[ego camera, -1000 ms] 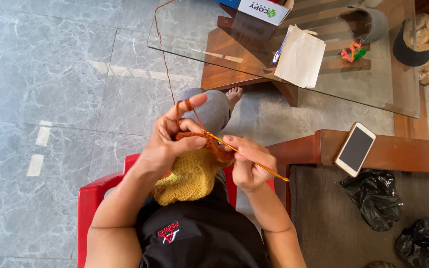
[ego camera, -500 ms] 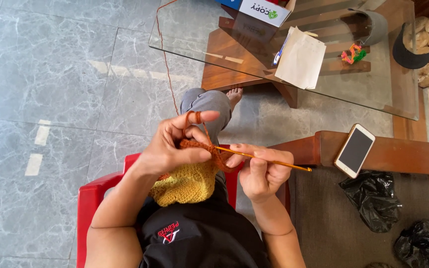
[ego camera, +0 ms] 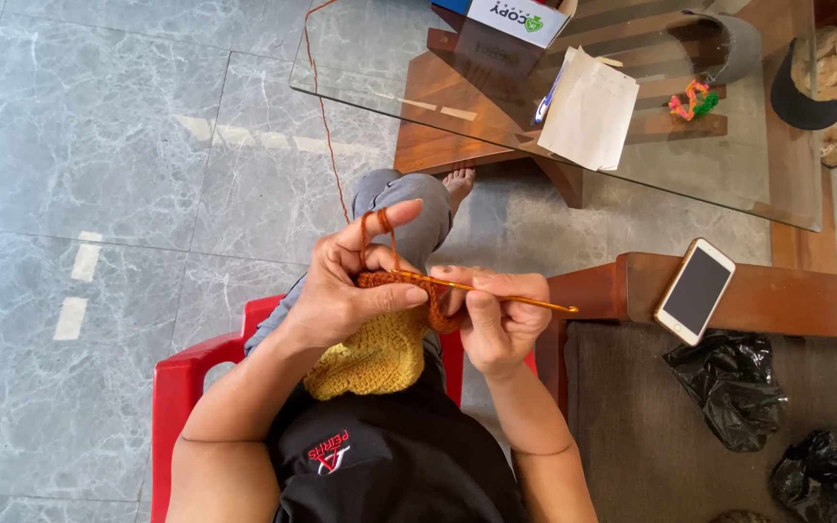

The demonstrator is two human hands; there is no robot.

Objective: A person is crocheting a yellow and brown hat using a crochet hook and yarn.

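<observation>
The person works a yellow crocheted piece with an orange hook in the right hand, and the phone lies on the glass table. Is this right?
Not quite. In the head view the phone lies on the wooden armrest, not the glass table. The right hand holds the orange hook at the yellow crocheted piece.

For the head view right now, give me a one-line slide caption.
Seated on a red chair, left hand tensions orange yarn while right hand works a crochet hook into yellow-orange crochet work.

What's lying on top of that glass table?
On the glass table: a cardboard box, a white paper sheet over a blue pen, and a colourful yarn scrap. Most of the pen is covered.
</observation>
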